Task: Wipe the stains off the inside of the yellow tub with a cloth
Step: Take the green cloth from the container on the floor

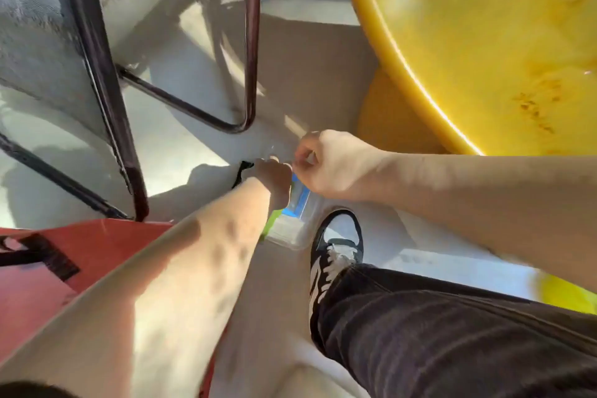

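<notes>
The big yellow tub (pixel 478 42) fills the upper right, its inside marked with brown-orange stains (pixel 533 107). Below its rim, both my hands meet over a clear plastic pack (pixel 292 226) with a blue and green label that lies on the floor. My left hand (pixel 274 176) is closed on the pack's top end. My right hand (pixel 332 165) is curled with thumb and fingers pinched at the same spot. What they pinch is hidden between the fingers. No cloth shows clearly.
A dark metal stool frame (pixel 109 81) stands at the upper left on the pale floor. A red bag (pixel 80 255) with a black strap lies at the lower left. My shoe (pixel 339 245) and dark trouser leg sit beside the pack.
</notes>
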{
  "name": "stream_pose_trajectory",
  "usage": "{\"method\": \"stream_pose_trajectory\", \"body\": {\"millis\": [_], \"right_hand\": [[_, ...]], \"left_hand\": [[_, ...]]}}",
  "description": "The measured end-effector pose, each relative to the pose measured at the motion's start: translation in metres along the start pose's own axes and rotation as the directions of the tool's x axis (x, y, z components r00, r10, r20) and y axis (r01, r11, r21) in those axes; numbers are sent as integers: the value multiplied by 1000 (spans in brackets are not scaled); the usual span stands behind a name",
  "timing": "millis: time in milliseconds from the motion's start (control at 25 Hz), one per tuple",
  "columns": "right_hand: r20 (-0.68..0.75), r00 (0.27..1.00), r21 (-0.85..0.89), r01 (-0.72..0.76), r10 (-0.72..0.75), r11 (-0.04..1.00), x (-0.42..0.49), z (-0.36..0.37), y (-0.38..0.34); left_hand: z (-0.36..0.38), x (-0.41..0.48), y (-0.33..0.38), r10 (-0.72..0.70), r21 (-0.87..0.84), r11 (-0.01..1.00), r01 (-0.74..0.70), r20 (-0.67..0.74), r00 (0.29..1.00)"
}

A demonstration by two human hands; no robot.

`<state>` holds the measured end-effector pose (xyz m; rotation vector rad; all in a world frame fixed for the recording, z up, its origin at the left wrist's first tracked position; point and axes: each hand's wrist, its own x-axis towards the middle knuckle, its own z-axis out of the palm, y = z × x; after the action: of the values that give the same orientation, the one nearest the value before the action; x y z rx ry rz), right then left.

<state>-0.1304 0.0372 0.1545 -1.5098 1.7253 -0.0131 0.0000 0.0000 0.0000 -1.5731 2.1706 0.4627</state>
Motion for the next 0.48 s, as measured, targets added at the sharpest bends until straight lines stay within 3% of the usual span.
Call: {"method": "stream_pose_trajectory", "body": {"millis": [40,80,200,280,400,480], "right_hand": [[-9,1000,50,2,-2,999,6,5,4],[-10,1000,68,-12,12,998,10,6,8],[74,997,82,-37,31,996,7,8,11],[122,991,87,-58,47,995,3,1,12],[226,973,71,-64,47,995,-11,-23,5],[232,973,143,-56,21,988,-28,-43,4]], "left_hand": [[0,6,3,-72,15,997,72,13,997],[2,12,5,-103,-9,995,103,-67,992],[-1,13,-8,0,187,982,-26,136,991],[-2,13,-11,62,289,952,-98,132,989],[-35,-7,1,-1,360,930,-78,215,977],[-73,-30,11,57,300,945,-134,250,966]]}}
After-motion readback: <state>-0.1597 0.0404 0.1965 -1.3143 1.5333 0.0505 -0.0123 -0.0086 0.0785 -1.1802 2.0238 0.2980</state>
